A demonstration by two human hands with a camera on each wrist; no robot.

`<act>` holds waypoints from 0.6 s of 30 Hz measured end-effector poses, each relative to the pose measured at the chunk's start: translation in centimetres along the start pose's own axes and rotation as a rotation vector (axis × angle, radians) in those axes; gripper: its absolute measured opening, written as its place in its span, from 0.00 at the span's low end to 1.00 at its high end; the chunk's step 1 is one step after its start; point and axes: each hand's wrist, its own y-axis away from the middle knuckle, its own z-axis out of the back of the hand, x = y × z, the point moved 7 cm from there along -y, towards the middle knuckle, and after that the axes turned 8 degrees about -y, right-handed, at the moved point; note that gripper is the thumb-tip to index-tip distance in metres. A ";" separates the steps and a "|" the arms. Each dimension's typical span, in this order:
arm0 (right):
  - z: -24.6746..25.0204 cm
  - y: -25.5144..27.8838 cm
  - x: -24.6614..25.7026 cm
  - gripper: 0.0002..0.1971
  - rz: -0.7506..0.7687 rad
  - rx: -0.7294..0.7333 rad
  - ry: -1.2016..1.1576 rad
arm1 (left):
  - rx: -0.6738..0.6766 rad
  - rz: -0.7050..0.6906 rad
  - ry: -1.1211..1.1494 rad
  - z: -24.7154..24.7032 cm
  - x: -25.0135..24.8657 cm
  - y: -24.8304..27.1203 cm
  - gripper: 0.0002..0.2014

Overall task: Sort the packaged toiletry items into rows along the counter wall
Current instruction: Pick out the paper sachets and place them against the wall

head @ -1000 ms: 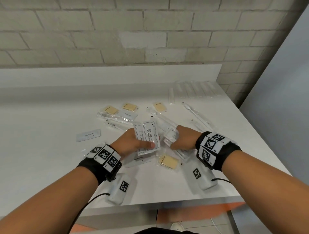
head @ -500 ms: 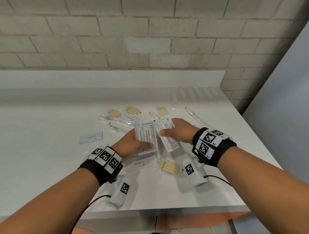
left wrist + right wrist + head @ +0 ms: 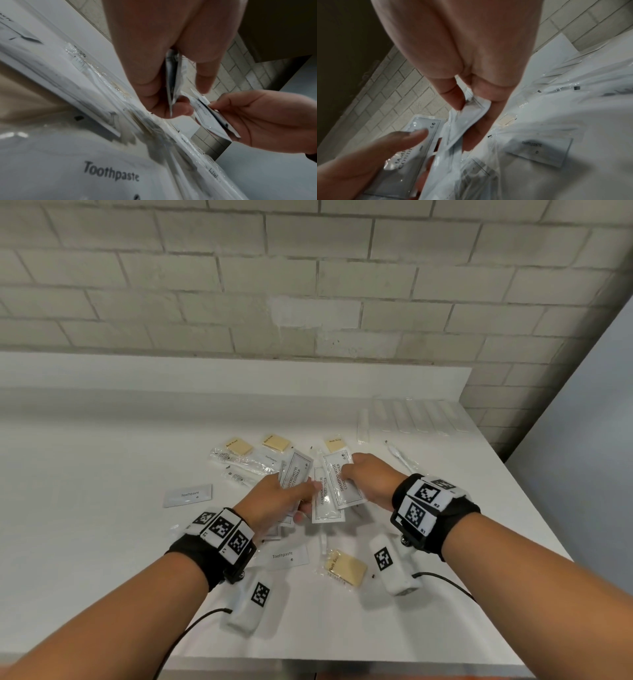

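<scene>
My left hand (image 3: 301,491) pinches a small stack of white shampoo-with-conditioner sachets (image 3: 295,470) above the middle of the white counter (image 3: 102,474). My right hand (image 3: 349,470) pinches another shampoo sachet (image 3: 340,482) by its upper edge and holds it against the left hand's stack, overlapping it. The left wrist view shows the left fingers (image 3: 154,83) closed on the sachets (image 3: 172,81), with the right hand (image 3: 257,119) close by. In the right wrist view, thumb and fingers (image 3: 452,94) pinch the sachet (image 3: 471,115).
Two toothpaste packets (image 3: 187,495) (image 3: 287,556) lie on the counter. Soap bars (image 3: 239,446) (image 3: 345,567) and clear-wrapped toothbrushes (image 3: 239,465) are scattered around. A row of clear packets (image 3: 418,416) lines the back wall at the right. The counter's right edge is near.
My right hand picked a shampoo sachet off the counter and carried it up and left against the stack in my left hand. The left hand stayed about where it was.
</scene>
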 end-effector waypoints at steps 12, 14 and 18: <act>0.4 -1.4 1.5 0.06 -0.012 0.019 -0.050 | 0.002 0.016 -0.097 1.4 0.1 -0.6 0.15; -0.1 -1.8 1.7 0.06 -0.011 0.056 -0.048 | -0.002 0.018 -0.095 1.7 0.0 -0.8 0.17; -1.4 -2.1 2.1 0.15 0.014 0.170 -0.074 | -0.026 -0.004 -0.058 2.2 -0.2 -1.0 0.19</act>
